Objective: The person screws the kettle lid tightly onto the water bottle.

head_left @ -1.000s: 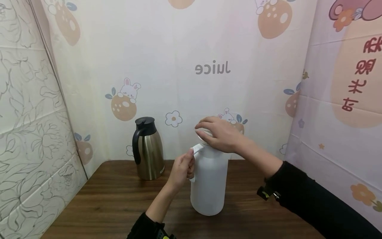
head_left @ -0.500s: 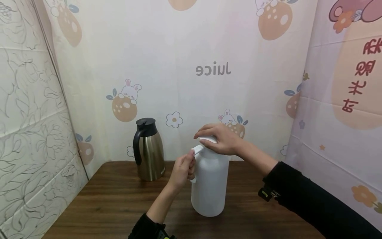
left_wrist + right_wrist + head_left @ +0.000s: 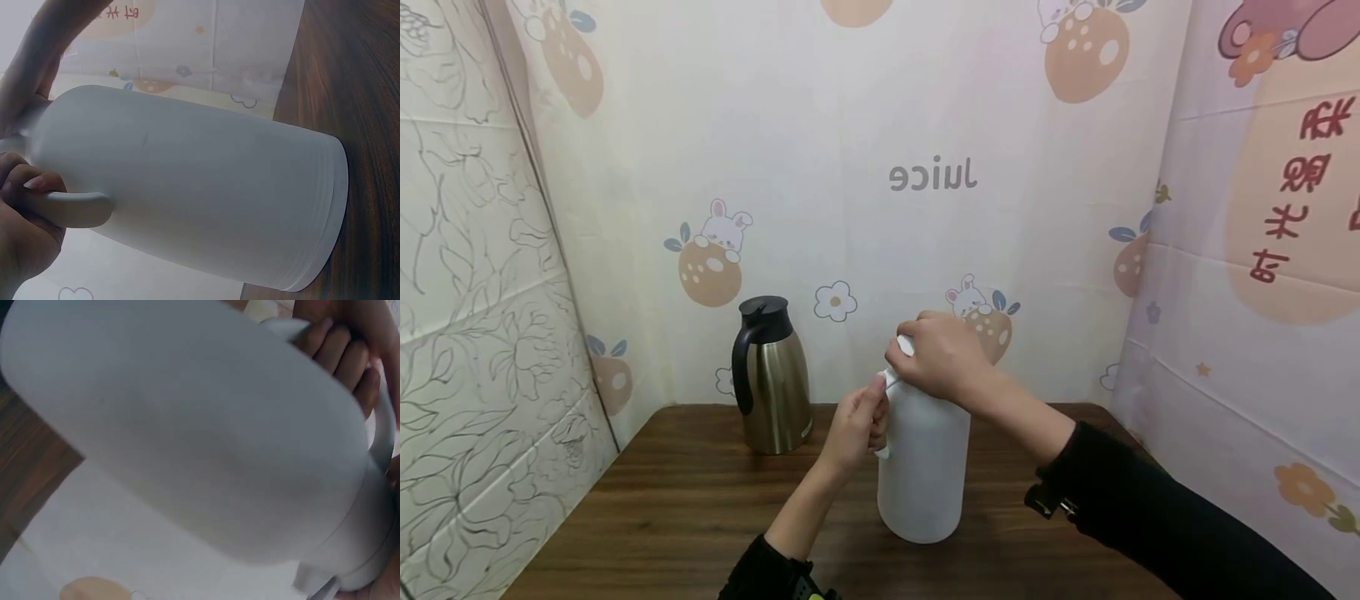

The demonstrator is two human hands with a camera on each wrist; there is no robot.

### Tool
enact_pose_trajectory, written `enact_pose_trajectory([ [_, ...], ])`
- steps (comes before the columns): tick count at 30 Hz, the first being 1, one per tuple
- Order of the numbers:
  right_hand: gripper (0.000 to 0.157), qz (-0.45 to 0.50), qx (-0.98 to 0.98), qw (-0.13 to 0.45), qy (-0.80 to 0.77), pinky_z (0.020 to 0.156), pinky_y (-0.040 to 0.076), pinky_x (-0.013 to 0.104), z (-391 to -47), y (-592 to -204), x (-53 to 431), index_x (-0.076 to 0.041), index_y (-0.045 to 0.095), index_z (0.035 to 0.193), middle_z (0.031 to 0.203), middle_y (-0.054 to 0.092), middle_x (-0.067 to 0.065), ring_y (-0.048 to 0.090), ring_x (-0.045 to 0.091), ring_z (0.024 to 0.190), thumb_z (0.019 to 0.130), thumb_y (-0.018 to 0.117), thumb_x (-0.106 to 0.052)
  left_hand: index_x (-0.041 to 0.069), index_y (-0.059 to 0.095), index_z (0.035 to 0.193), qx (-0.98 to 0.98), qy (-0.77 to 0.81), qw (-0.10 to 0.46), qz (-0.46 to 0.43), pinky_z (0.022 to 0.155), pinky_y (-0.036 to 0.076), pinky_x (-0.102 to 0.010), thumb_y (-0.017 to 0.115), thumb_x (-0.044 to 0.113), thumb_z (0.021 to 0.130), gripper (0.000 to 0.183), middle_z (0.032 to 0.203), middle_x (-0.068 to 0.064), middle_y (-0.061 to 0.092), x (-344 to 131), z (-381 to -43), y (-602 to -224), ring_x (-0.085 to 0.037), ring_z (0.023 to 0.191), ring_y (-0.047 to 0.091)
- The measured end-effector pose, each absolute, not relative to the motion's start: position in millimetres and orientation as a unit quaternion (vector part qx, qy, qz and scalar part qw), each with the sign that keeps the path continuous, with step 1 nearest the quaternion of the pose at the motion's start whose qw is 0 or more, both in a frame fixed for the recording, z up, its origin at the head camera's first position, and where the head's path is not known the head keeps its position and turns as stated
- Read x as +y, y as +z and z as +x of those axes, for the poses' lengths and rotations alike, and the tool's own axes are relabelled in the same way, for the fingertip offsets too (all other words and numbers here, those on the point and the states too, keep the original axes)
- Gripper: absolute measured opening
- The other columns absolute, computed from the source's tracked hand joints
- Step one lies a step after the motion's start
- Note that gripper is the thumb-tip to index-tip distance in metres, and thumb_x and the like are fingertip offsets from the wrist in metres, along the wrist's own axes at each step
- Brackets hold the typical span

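A white thermos jug (image 3: 922, 475) stands upright on the wooden table in the head view. Its handle (image 3: 75, 209) is gripped by my left hand (image 3: 853, 425), with the thumb lying up along the top of it. My right hand (image 3: 942, 354) is on top of the jug, its fingers curled round the white lid (image 3: 906, 344) and covering most of it. In the right wrist view the jug's body (image 3: 187, 425) fills much of the picture, and the left fingers (image 3: 340, 356) wrap the handle behind it.
A gold-coloured metal thermos jug (image 3: 777, 392) with a black lid and handle stands farther back on the left. Under both jugs is a brown wooden table (image 3: 685, 517). Printed cloth curtains (image 3: 850, 100) hang behind it and at both sides.
My right hand has come down onto the lid, and its fingers, straighter before, have curled round it, the wrist shifting slightly left. The left hand keeps its grip on the handle.
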State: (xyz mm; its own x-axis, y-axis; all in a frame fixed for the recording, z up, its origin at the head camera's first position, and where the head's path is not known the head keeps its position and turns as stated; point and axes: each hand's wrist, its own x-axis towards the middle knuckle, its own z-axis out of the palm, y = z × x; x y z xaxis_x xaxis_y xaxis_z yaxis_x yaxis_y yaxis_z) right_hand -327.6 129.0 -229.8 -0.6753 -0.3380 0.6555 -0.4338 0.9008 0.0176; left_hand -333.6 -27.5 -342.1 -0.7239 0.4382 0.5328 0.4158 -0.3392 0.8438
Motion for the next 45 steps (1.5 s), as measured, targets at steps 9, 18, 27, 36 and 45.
enact_pose_trajectory([
  [9,0.044,0.145,-0.955,0.257,0.037,0.050,0.045,0.036,-318,-219,121,-0.008,0.070,0.089,0.078,0.065,0.009,0.057,0.023,0.065,0.094,0.048,-0.045,-0.002,0.030,0.071,0.580,0.723,0.011,0.374,0.038,0.022,-0.022,0.034,0.038,0.109,0.055,0.048,0.010,0.028,-29,-334,-341,-0.008,0.039,0.025],
  [18,0.062,0.222,-0.962,0.146,0.064,0.097,0.048,0.052,-318,-201,145,-0.012,0.054,0.142,0.137,0.059,0.013,0.053,0.028,0.123,0.102,0.035,-0.055,0.000,0.031,0.071,0.579,0.726,0.011,0.372,0.038,0.024,-0.020,0.035,0.038,0.108,0.053,0.049,0.010,0.028,-26,-335,-343,-0.008,0.040,0.025],
  [27,0.039,0.412,-0.863,0.290,0.041,0.089,0.054,0.047,-342,-211,178,-0.022,0.066,0.127,0.125,0.065,0.000,0.057,0.017,0.115,0.099,0.051,-0.043,-0.009,0.029,0.075,0.574,0.734,0.019,0.363,0.038,0.024,-0.020,0.034,0.037,0.109,0.057,0.049,0.009,0.029,-26,-333,-341,-0.008,0.040,0.026],
  [36,0.033,0.462,-0.828,0.307,0.086,0.079,0.058,0.041,-353,-234,182,-0.020,0.067,0.128,0.121,0.068,0.001,0.060,0.012,0.109,0.099,0.053,-0.030,-0.012,0.030,0.078,0.583,0.726,0.011,0.364,0.038,0.024,-0.021,0.034,0.037,0.109,0.058,0.050,0.006,0.029,-26,-331,-340,-0.009,0.040,0.027],
  [45,0.033,0.413,-0.845,0.329,0.080,0.083,0.057,0.041,-346,-237,172,-0.016,0.071,0.121,0.112,0.071,0.002,0.061,0.013,0.105,0.100,0.052,-0.035,-0.003,0.032,0.074,0.579,0.723,0.006,0.376,0.037,0.024,-0.020,0.034,0.037,0.109,0.053,0.050,0.009,0.030,-27,-331,-341,-0.008,0.040,0.027],
])
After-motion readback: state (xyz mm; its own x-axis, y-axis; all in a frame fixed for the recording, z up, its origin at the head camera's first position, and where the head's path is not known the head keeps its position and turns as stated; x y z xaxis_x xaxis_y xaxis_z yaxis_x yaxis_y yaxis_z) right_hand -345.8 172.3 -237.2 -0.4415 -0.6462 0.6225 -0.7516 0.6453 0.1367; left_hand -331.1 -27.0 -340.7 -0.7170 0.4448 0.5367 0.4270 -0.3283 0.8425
